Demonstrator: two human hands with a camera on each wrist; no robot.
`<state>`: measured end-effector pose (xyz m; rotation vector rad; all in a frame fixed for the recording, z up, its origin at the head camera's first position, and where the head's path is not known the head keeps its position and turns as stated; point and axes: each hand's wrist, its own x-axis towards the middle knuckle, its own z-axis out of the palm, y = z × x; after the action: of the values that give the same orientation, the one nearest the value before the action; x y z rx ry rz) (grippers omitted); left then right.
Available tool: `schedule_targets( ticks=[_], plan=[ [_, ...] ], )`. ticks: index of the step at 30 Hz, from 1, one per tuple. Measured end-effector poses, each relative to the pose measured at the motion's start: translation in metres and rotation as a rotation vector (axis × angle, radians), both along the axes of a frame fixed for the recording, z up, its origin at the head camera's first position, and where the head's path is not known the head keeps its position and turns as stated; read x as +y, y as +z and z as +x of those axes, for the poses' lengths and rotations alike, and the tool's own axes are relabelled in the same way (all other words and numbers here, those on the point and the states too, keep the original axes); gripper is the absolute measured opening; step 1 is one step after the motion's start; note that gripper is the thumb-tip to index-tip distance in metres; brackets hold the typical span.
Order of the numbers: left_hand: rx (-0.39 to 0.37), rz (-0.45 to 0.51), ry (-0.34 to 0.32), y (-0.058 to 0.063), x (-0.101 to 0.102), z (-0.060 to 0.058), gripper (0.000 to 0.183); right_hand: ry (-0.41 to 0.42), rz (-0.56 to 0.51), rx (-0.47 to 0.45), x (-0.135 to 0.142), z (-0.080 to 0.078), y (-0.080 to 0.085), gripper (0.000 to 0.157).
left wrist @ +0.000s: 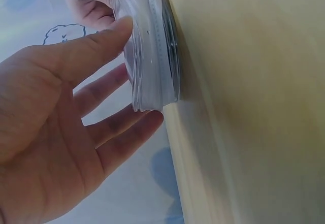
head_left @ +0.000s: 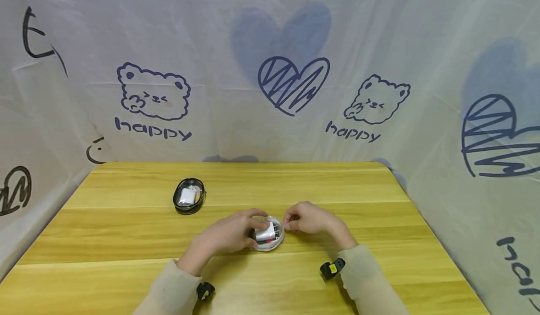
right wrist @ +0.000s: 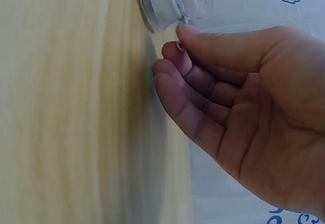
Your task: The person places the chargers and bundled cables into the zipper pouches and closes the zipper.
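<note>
A round coil of white strip (head_left: 275, 244) lies on the table under what looks like clear wrap, with a white block (head_left: 266, 233) and some dark parts in its middle. My left hand (head_left: 229, 233) holds the coil by its left side. The left wrist view shows the thumb on the upper face of the coil (left wrist: 152, 56) and the fingers spread around its rim. At the coil's right edge, my right hand (head_left: 310, 219) pinches a small loose end between thumb and forefinger. In the right wrist view, this hand (right wrist: 244, 102) has its other fingers curled in below the coil (right wrist: 177, 0).
Farther back on the left of the wooden table (head_left: 126, 277) lies a black coil (head_left: 177, 202) with a white block inside. Behind the table and along its sides hangs a pale cloth (head_left: 219, 38) printed with bears and hearts. Each wrist wears a black band.
</note>
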<state>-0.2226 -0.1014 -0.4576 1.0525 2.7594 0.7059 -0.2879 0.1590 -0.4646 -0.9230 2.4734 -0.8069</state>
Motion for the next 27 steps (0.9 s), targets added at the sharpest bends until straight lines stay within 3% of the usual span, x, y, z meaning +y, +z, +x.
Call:
schedule_targets(
  ticks=[9, 15, 18, 27],
  plan=[
    [-0.024, 0.010, 0.031, 0.000, -0.005, -0.004, 0.046, -0.083, -0.068, 0.085, -0.013, 0.001, -0.009, 0.009],
    [0.091, 0.012, -0.076, -0.002, -0.003, -0.008, 0.049, -0.093, -0.095, 0.130, -0.022, 0.003, -0.013, 0.010],
    [0.085, 0.014, -0.099, -0.003, -0.002, -0.008, 0.049, -0.093, -0.105, 0.127, -0.023, 0.003, -0.014, 0.010],
    [0.021, -0.018, -0.011, -0.001, 0.003, -0.001, 0.044, -0.069, -0.089, 0.108, -0.018, 0.003, -0.012, 0.010]
  ],
)
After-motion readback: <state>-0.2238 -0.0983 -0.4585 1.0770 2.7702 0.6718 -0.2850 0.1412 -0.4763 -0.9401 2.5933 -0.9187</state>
